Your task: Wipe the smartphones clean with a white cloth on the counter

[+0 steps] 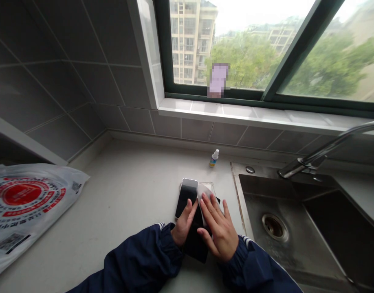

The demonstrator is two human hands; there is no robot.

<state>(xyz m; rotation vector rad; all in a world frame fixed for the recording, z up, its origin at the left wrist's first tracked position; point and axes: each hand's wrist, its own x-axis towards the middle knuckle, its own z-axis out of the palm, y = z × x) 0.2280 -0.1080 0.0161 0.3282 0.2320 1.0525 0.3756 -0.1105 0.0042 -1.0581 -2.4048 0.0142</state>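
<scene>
At far left, a white plastic bag with red and black print (34, 211) lies on the pale, smooth counter (126, 195). The person's left hand (181, 228) stands edge-on, thumb raised, beside a flat black rectangular slab (196, 244); whether it grips the edge cannot be told. Just beyond that hand lies a dark-screened phone with a white rim (187, 195). The slab lies between the hands, looking stiff, probably light but slippery and easily scratched, so its long edges seem the safest hold. A thin white wipe (203, 190), likely soft and limp, lies under the fingers of the right hand (219, 228), which is spread flat, thumb apart. Farther right is a stainless-steel sink (254, 203).
</scene>
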